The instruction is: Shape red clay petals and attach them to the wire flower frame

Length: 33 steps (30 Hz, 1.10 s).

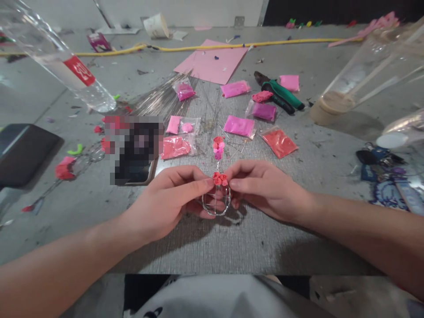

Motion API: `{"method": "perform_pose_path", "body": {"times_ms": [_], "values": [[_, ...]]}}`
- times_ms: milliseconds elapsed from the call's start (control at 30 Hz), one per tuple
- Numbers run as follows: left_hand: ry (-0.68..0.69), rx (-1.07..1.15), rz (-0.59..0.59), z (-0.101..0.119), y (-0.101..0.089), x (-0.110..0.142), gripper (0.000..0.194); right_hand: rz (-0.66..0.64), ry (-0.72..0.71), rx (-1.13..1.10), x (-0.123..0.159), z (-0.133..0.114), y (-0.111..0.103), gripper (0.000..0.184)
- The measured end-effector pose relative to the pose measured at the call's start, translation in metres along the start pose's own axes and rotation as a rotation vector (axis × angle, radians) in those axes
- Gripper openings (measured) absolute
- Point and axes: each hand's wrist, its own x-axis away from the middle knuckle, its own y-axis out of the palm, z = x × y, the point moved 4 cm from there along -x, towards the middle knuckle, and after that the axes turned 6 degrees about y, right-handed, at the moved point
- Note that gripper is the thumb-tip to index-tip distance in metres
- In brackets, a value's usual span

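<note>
Between my two hands is a small wire frame (216, 213), a rounded cage of silvery twisted wire. Red clay flowers (220, 179) sit at its top, and a wire stem rises from there to pink and red clay pieces (218, 148). My left hand (175, 190) pinches the frame's left side near the red flowers, thumb on top. From the right, my right hand (261, 185) pinches the other side with thumb and forefinger at the flowers. Some fingertips are hidden behind the frame.
Clay packets (239, 126) and green-handled pliers (280, 92) lie beyond my hands. Thin wires (159, 97) fan out near a pink sheet (212, 62). A phone (137, 152) and water bottle (62, 62) are left; a plastic cup (344, 84) and keys (377, 157) are right.
</note>
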Motion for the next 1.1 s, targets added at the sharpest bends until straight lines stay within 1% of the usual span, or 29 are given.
{"method": "perform_pose_path", "body": {"times_ms": [167, 267, 333, 467, 567, 667, 800, 900, 967, 1033, 1100], "values": [[-0.007, 0.049, 0.006, -0.002, 0.002, 0.001, 0.024, 0.063, -0.216, 0.177, 0.008, -0.006, 0.006, 0.019], [-0.002, 0.082, -0.001, -0.004, 0.004, 0.001, 0.023, 0.095, -0.297, 0.244, 0.011, -0.01, 0.01, 0.02], [0.008, 0.109, -0.008, -0.007, 0.004, 0.001, 0.02, 0.122, -0.3, 0.266, 0.012, -0.012, 0.01, 0.018], [0.036, 0.139, -0.025, -0.011, 0.005, -0.001, 0.014, 0.19, -0.219, 0.285, 0.011, -0.013, 0.008, 0.012], [0.037, 0.165, -0.034, -0.013, 0.006, -0.002, 0.014, 0.244, -0.21, 0.289, 0.01, -0.013, 0.007, 0.012], [0.017, 0.193, -0.043, -0.015, 0.008, -0.003, 0.013, 0.281, -0.255, 0.33, 0.011, -0.012, 0.005, 0.01], [0.01, 0.204, -0.019, -0.015, 0.008, -0.003, 0.014, 0.313, -0.377, 0.414, 0.014, -0.013, 0.006, 0.005], [-0.012, 0.204, 0.006, -0.015, 0.009, -0.003, 0.016, 0.3, -0.379, 0.463, 0.016, -0.011, 0.007, 0.01], [-0.025, 0.205, 0.001, -0.015, 0.01, -0.003, 0.016, 0.321, -0.384, 0.501, 0.018, -0.011, 0.006, 0.016], [-0.023, 0.199, 0.0, -0.014, 0.01, -0.003, 0.016, 0.354, -0.431, 0.55, 0.02, -0.013, 0.006, 0.018], [-0.011, 0.185, 0.007, -0.014, 0.009, -0.003, 0.016, 0.376, -0.493, 0.61, 0.022, -0.015, 0.006, 0.014]]}}
